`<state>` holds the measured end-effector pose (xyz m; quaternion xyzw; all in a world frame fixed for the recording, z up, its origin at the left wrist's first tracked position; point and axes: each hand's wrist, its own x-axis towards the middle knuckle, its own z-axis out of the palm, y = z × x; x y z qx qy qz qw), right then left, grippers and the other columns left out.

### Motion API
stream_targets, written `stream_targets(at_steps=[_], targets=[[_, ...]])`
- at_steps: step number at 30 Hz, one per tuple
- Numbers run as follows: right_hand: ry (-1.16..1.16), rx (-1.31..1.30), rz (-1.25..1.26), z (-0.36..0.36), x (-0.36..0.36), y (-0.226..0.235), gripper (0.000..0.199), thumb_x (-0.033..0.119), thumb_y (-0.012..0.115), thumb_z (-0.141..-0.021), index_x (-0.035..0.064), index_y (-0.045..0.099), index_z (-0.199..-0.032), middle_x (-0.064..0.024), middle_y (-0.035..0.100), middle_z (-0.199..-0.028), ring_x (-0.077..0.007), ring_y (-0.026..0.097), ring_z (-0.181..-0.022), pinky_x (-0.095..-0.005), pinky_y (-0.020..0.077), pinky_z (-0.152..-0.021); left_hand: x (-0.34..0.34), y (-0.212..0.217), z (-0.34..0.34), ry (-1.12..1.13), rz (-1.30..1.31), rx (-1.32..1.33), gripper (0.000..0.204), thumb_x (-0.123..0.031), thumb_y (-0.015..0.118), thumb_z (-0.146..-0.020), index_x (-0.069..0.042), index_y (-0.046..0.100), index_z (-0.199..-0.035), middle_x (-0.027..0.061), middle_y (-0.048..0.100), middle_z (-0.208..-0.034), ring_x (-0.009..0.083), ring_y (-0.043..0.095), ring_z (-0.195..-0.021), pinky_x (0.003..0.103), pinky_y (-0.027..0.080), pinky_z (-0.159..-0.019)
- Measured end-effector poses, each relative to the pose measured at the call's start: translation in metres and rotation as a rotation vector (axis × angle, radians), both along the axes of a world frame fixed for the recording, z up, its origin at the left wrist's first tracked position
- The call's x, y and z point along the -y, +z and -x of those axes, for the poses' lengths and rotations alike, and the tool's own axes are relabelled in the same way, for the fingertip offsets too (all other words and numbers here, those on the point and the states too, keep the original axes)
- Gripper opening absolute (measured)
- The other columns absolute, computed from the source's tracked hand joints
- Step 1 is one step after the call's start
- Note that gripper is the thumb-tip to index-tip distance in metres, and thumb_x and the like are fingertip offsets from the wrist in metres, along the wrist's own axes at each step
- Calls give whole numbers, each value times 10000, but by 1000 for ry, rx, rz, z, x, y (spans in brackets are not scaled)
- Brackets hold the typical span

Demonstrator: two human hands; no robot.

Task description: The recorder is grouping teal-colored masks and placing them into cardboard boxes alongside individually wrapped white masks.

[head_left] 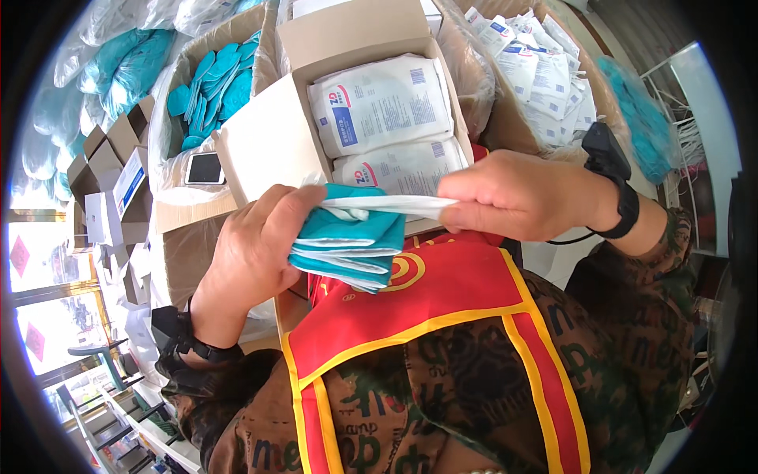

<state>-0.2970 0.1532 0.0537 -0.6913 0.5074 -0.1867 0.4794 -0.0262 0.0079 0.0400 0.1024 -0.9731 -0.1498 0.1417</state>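
Gripped in my left hand (257,245) is a folded bundle of teal fabric (355,233) with white layers showing along its edges. My right hand (525,193) pinches the end of a white strap (410,204) that is stretched sideways from the bundle's top. Both hands are closed, in front of my chest. Just beyond them stands an opened carton (272,146) with its flaps folded out. Printed white packets (383,103) lie flat inside it, the nearer one partly hidden by my hands and the strap.
At the far left, a lined box (170,130) holds several teal folded pieces (217,87); a phone (205,168) rests by its near edge. To the right, another box (497,118) is heaped with white packets (545,79). Flattened cartons (118,174) and teal bags (130,63) crowd the left.
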Motion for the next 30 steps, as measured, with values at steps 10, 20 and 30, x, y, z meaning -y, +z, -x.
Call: stream_targets(at_steps=[10,20,30], targets=[[-27,0,1,14,-43,15,338,278,505,-990,24,463,-770,-132,441,-568,-276,475,-488,-370,352,-490,17,-15,-19,-10,151,-83,393,-167,731,-655,-57,608,-1012,104,599,-820,291,643,-670,358,527,-596],[-57,35,-46,33,-75,23,273,244,513,-978,38,510,-799,-101,515,-613,-266,531,-534,-346,395,-509,38,-23,-56,217,230,-12,370,-88,684,-620,-66,614,-983,119,602,-810,331,632,-684,382,514,-606],[-136,96,-140,58,-103,25,258,223,523,-961,33,537,-787,-51,533,-595,-169,531,-506,-279,396,-488,106,-49,-134,733,255,108,390,2,652,-673,-33,594,-1056,181,640,-913,413,623,-802,433,512,-680]])
